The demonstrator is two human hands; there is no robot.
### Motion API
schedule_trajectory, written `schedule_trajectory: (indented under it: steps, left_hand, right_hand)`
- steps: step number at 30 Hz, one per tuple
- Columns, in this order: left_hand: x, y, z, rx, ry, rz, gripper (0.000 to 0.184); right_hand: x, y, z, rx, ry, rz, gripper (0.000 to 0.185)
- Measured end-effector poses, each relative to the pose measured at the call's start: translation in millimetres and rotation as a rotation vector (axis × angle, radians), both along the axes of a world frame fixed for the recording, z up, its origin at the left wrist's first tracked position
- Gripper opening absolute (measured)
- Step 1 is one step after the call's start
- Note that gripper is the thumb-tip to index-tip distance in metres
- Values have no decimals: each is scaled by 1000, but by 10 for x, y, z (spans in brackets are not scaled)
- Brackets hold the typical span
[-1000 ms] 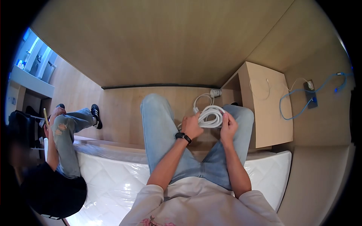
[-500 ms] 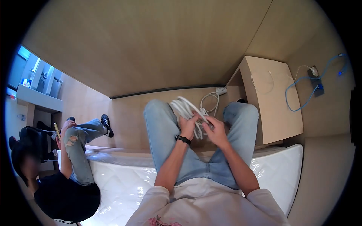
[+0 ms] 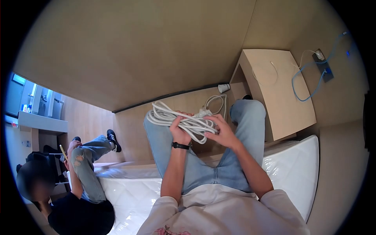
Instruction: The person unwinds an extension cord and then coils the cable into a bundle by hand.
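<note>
A long white cable, gathered in elongated loops, lies across both hands between my knees. My left hand, with a black band on its wrist, is wrapped round the middle of the bundle. At the right end of the loops, the fingers of my right hand close on the cable. Just beyond the hands is a white plug end, with a thinner white cord looping behind it over the floor.
A wooden cabinet stands at the right, below a wall socket with blue and white cables. A white cylindrical object sits beside it. Another person sits at the left on the plastic-wrapped mattress.
The round coil has become a longer, flatter bundle stretching left over my left knee. My left hand has moved left and gone round its middle. The view has shifted.
</note>
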State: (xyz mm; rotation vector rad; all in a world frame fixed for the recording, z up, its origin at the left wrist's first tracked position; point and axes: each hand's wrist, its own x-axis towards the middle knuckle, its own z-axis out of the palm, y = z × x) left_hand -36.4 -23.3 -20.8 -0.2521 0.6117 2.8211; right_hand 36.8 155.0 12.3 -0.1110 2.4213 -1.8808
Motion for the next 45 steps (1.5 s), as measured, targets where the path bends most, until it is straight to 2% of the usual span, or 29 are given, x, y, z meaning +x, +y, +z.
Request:
schedule_trajectory:
  steps: [4, 6, 7, 9, 10, 12, 14, 16, 17, 19, 22, 23, 24, 25, 27, 28, 30, 31, 33, 34, 36, 37, 39, 41, 43, 45]
  left_hand:
    - [-2, 14, 74, 16, 51, -63, 14]
    - [52, 50, 176, -71, -171, -139, 33]
    - [40, 59, 50, -69, -174, -136, 33]
    - [-23, 81, -207, -247, -155, -54, 44]
    - [-8, 82, -246, -319, -66, -16, 44]
    - [51, 122, -186, -301, -17, 8, 39]
    - [66, 126, -128, -285, 30, 37, 42]
    - [44, 126, -130, -438, 156, 58, 53]
    - [44, 130, -131, -435, 153, 57, 53]
    - [55, 159, -51, -614, 108, 72, 46]
    - [57, 138, -84, -495, 62, 77, 45]
    - [58, 110, -101, -495, 57, 79, 45]
    - [39, 89, -85, -364, 2, 76, 43]
    - [2, 85, -64, -230, -49, 75, 41]
    - [2, 66, 33, -165, -81, 80, 36]
    - [-5, 52, 133, -125, -67, 55, 34]
    - [-9, 15, 176, -86, -56, 26, 31]
    - [-17, -15, 175, 17, -52, -7, 30]
    - [-13, -62, 188, 117, -51, -44, 30]
    - [-6, -74, 203, 203, -53, -78, 30]
    - [6, -79, 248, 341, -50, -162, 34]
    - [12, -73, 239, 340, -54, -166, 34]
    - [24, -58, 241, 414, 12, -342, 39]
    - [88, -14, 262, 328, -5, -383, 46]
    - [123, 35, 280, 84, 6, -580, 48]
    - [176, 94, 215, 8, -40, -666, 49]
  right_hand:
    - [2, -91, -18, 14, 141, -34, 66]
    - [20, -100, 11, 216, 163, 14, 72]
    - [33, -105, 7, 216, 161, 18, 72]
    - [60, -123, 3, 261, 66, 41, 73]
    - [54, -121, 0, 263, 68, 39, 73]
    - [61, -123, 4, 303, 84, 104, 73]
    - [63, -134, 31, 322, 88, 114, 73]
    - [75, -155, 41, 342, 86, 126, 73]
    - [80, -163, 41, 392, 80, 145, 72]
    - [90, -152, 44, 448, 71, 165, 70]
    - [50, -152, -41, 438, 41, 217, 73]
    - [31, -152, -136, 309, 141, 158, 74]
    - [8, -160, -128, 180, 242, 100, 74]
    - [-4, -136, -102, 183, 244, 106, 74]
    - [24, -82, 6, 15, 42, -23, 76]
    - [22, -58, 77, 17, 43, -18, 76]
    - [34, 5, 172, -60, -38, 37, 70]
    - [33, 54, 109, -61, -40, 35, 70]
    - [21, 131, -86, 153, -164, 48, 54]
    - [14, 150, -156, 152, -167, 43, 54]
    - [-21, 190, -229, 297, -74, 102, 33]
    - [-31, 203, -229, 296, -78, 98, 33]
    - [-50, 205, -224, 445, -48, -13, 20]
    - [-78, 211, -214, 490, 11, -82, 16]
    - [-107, 225, -208, 537, 70, -154, 11]
    - [-103, 236, -207, 664, 185, -209, 12]
